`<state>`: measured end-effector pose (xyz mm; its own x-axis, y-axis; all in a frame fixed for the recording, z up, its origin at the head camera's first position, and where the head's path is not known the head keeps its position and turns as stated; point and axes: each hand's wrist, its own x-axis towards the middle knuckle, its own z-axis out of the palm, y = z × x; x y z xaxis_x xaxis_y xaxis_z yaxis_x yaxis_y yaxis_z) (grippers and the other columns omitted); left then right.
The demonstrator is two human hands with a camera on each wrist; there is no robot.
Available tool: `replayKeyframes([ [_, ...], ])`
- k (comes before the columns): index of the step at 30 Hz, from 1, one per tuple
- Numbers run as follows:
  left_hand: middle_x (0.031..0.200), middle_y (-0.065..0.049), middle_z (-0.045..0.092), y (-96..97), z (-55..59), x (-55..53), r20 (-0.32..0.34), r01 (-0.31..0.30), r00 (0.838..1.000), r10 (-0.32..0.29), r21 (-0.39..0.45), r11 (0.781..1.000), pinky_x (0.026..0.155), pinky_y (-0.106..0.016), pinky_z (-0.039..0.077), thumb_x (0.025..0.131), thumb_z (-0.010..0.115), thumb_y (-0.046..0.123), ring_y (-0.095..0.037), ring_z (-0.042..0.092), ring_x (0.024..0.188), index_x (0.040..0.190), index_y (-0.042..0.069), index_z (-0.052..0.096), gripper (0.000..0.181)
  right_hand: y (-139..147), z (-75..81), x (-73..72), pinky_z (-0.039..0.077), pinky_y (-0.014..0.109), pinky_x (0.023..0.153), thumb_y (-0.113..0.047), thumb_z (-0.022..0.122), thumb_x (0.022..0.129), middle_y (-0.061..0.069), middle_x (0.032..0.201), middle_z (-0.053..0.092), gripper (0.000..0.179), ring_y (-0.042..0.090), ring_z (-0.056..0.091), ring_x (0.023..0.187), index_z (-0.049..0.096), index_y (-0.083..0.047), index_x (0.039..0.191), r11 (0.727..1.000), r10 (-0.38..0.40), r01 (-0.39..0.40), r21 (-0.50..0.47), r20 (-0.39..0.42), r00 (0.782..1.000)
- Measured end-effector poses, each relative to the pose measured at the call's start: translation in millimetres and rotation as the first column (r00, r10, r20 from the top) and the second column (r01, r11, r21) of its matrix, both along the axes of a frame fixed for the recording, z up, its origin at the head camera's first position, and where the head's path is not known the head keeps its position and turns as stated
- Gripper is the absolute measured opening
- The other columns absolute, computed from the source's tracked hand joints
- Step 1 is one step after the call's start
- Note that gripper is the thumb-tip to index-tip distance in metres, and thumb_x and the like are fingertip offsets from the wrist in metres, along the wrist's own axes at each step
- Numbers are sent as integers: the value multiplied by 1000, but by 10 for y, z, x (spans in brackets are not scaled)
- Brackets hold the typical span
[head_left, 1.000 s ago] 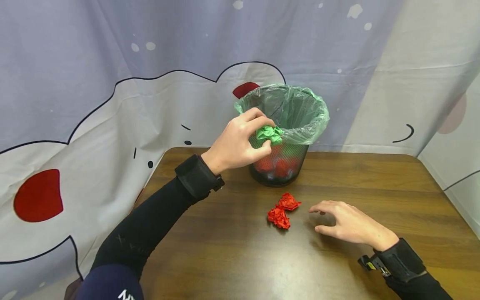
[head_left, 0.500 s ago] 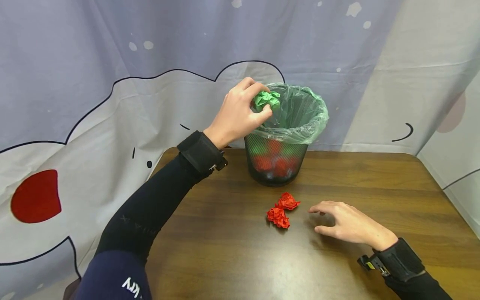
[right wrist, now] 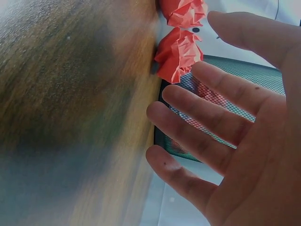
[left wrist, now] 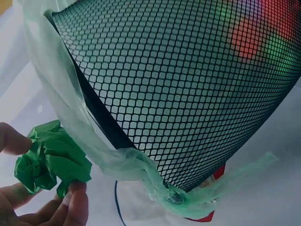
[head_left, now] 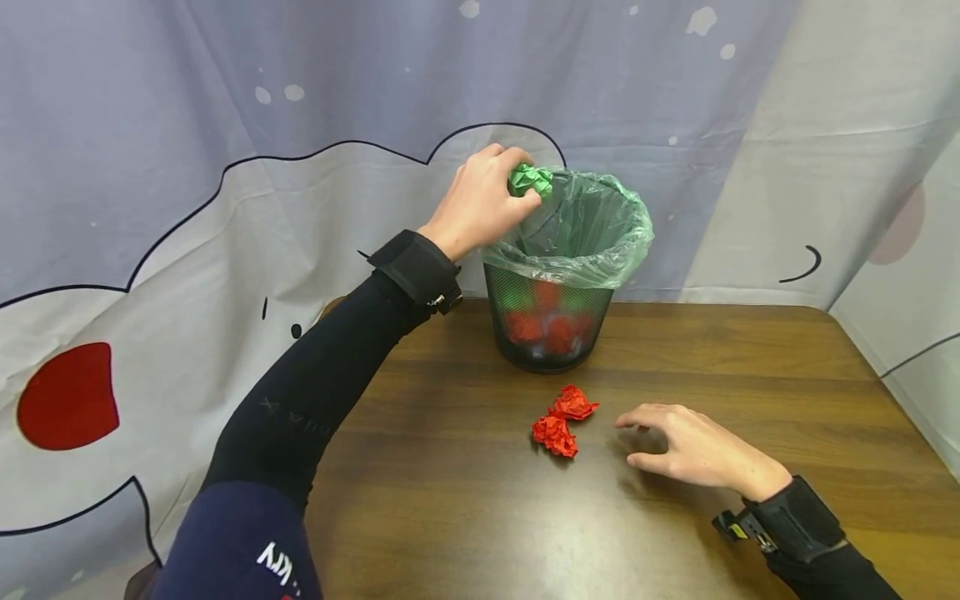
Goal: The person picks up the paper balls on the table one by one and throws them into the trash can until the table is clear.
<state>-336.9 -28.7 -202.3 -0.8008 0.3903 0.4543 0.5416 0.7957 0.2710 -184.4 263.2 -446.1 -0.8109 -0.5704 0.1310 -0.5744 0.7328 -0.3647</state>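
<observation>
My left hand (head_left: pixel 483 196) pinches a crumpled green paper ball (head_left: pixel 531 179) above the left rim of a black mesh wastebasket (head_left: pixel 551 329). In the left wrist view the green paper ball (left wrist: pixel 51 157) sits between thumb and fingers, just outside the bag-covered rim. A translucent green bag (head_left: pixel 607 225) lines the basket and folds over its edge. Red and green balls show through the mesh. My right hand (head_left: pixel 693 446) is held low over the table with relaxed fingers and holds nothing. Left of it lie two crumpled red paper balls (head_left: pixel 555 435), touching each other; the right wrist view shows them beyond the fingertips.
The brown wooden table (head_left: pixel 450 500) bears the basket near its back edge. A printed curtain (head_left: pixel 337 225) hangs right behind it, and a pale panel (head_left: pixel 915 317) borders the table on the right.
My left hand has risen with the green paper ball from in front of the basket to above its left rim. The right hand and the red balls have stayed in place.
</observation>
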Motion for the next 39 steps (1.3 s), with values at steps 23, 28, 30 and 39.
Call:
replayKeyframes([
  [23,103,7,60,-137,-232,-109,16,-92,995,95,-126,988,75,-34,44,86,46,42,-11,55,91,112,25,61,35,-35,-31,-57,47,30,79,-40,69,79,-13,110,60,42,6,57,95,60,-27,118,1000,4,-4,-5,35,999],
  [28,94,8,57,-211,-302,-36,-10,-97,995,97,-84,992,70,-32,42,85,46,39,-10,51,84,106,25,62,30,-45,-40,-63,47,30,79,-42,68,79,-15,109,60,42,5,57,94,60,-27,117,1000,6,-6,-5,20,1000],
  [30,91,9,55,-245,-335,1,-22,-96,995,95,-53,994,68,-31,41,84,46,37,-10,50,81,104,24,62,28,-45,-40,-62,47,30,79,-42,69,79,-15,109,60,43,5,57,94,60,-27,117,1000,5,-5,-6,18,1000],
  [39,85,5,54,-382,-474,164,-116,-46,992,54,72,996,62,-30,38,85,50,32,-11,47,70,100,20,57,20,-43,-42,-72,47,30,78,-39,70,78,-14,109,60,43,5,57,93,60,-27,117,1000,0,0,-8,14,1000],
])
